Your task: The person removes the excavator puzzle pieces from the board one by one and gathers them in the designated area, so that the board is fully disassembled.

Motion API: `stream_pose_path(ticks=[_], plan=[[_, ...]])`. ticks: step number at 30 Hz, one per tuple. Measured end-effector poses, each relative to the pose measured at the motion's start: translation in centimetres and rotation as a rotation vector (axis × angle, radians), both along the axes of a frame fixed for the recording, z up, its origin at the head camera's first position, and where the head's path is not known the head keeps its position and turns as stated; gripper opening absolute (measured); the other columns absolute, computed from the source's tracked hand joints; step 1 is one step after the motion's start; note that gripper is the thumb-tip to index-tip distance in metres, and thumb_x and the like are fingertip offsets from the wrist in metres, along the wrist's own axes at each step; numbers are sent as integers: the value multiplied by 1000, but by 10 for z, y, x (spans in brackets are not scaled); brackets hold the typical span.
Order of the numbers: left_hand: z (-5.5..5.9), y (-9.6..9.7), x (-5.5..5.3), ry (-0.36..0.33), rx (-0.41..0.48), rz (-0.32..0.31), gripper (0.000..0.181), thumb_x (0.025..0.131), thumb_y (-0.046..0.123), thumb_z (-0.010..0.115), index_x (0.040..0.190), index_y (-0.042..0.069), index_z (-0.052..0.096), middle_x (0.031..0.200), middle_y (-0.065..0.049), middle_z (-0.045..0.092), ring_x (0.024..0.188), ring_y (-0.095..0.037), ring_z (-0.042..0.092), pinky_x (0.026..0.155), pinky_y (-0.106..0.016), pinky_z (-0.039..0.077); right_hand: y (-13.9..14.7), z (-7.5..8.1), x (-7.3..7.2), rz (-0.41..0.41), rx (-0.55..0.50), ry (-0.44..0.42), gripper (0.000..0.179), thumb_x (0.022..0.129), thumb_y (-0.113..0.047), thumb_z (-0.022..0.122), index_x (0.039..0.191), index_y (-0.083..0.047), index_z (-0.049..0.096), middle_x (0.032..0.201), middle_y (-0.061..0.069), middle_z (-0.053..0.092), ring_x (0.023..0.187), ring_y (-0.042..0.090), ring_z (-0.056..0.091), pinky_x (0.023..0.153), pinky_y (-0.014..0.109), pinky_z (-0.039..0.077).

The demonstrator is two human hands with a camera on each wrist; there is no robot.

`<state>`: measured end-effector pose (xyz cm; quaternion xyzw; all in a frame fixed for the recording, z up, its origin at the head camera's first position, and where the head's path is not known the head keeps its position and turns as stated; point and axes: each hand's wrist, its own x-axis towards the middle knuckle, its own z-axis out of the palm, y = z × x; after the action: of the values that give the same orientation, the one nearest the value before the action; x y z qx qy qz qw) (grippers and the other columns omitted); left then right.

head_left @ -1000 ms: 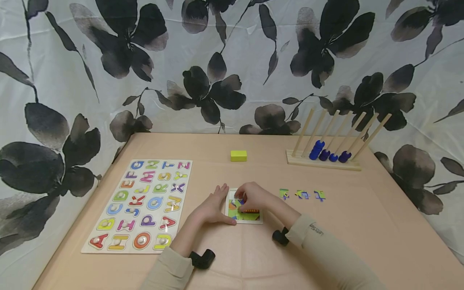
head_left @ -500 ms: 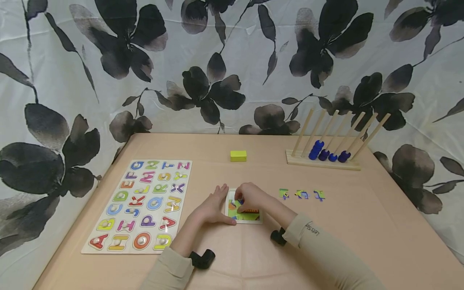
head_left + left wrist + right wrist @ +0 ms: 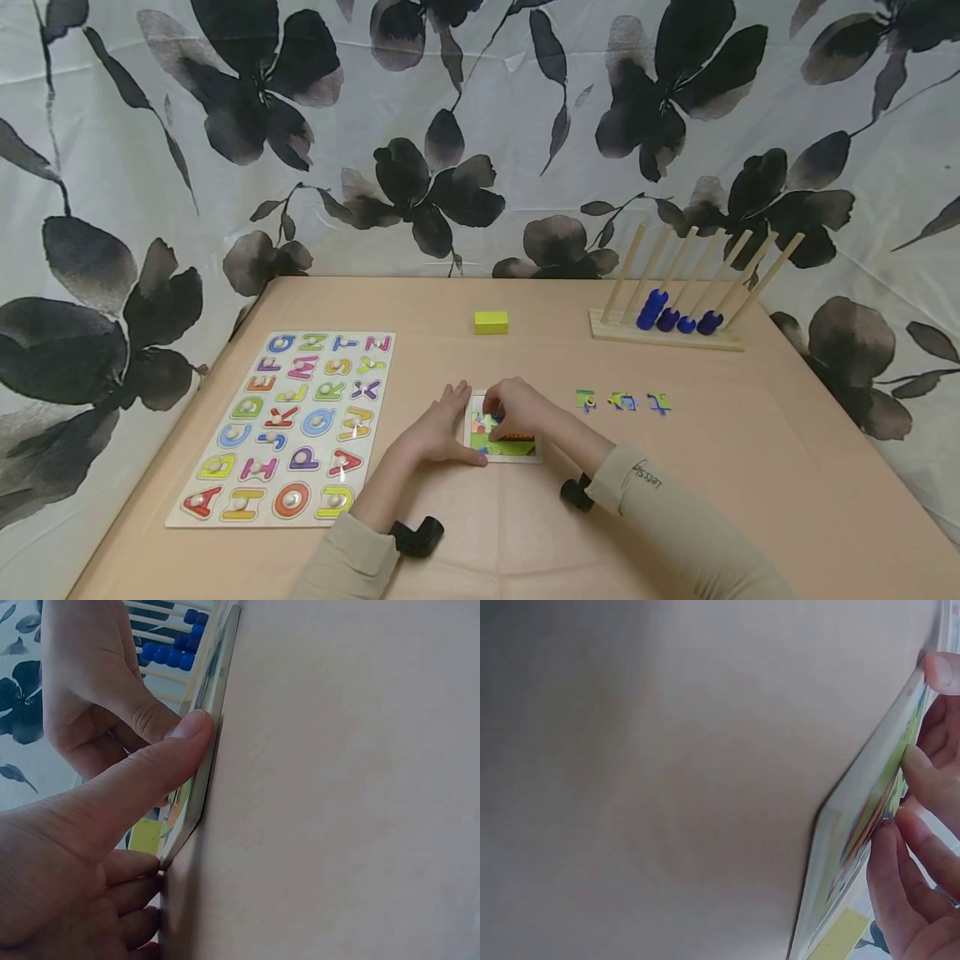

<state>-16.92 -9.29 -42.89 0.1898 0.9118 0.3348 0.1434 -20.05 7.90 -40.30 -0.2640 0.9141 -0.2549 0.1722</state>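
A small picture puzzle in a white frame (image 3: pixel 517 458) lies on the table, its green and orange picture partly covered by my hands. My left hand (image 3: pixel 435 435) is beside its left edge, fingers stretched out; the left thumb (image 3: pixel 169 755) rests on the near rim in the left wrist view. Over the picture, my right hand (image 3: pixel 528 408) has thumb and fingers bent together at a puzzle piece, mostly hidden by the fingertips. Three loose puzzle pieces (image 3: pixel 622 402) lie in a row to the right.
A white alphabet board (image 3: pixel 174 518) with knobbed letters lies at the left. Behind the puzzle sits a yellow block (image 3: pixel 491 322). At the back right stands a wooden peg rack (image 3: pixel 667 335) with blue beads. A floral cloth (image 3: pixel 480 242) hangs behind the table.
The head view has shifted very slightly. Both hands keep their places at the puzzle, and the loose pieces lie as before.
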Motion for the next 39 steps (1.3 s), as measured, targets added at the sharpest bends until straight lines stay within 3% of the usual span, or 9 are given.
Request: stream_pose_path(ticks=[18, 29, 39], plan=[[1, 0, 1, -13, -5, 10, 110, 62, 35, 84, 143, -2, 21, 150, -17, 15, 138, -34, 5, 110, -49, 11, 0, -1, 0, 21, -52, 1, 26, 67, -5, 80, 89, -3, 66, 78, 3, 60, 67, 12, 53, 61, 21, 48], [0, -1, 1, -7, -1, 4, 109, 62, 34, 84, 143, -3, 21, 150, -18, 15, 138, -34, 5, 110, -49, 10, -1, -2, 0, -1, -56, 7, 21, 68, -5, 79, 85, -5, 66, 76, 1, 59, 67, 11, 52, 60, 19, 47], [1, 0, 1, -14, -6, 7, 109, 62, 34, 84, 143, -3, 21, 150, -17, 15, 138, -33, 5, 111, -48, 10, 7, 0, 3, -55, -105, -15, 26, 68, -4, 79, 91, -3, 65, 80, 2, 59, 67, 13, 52, 60, 21, 48]])
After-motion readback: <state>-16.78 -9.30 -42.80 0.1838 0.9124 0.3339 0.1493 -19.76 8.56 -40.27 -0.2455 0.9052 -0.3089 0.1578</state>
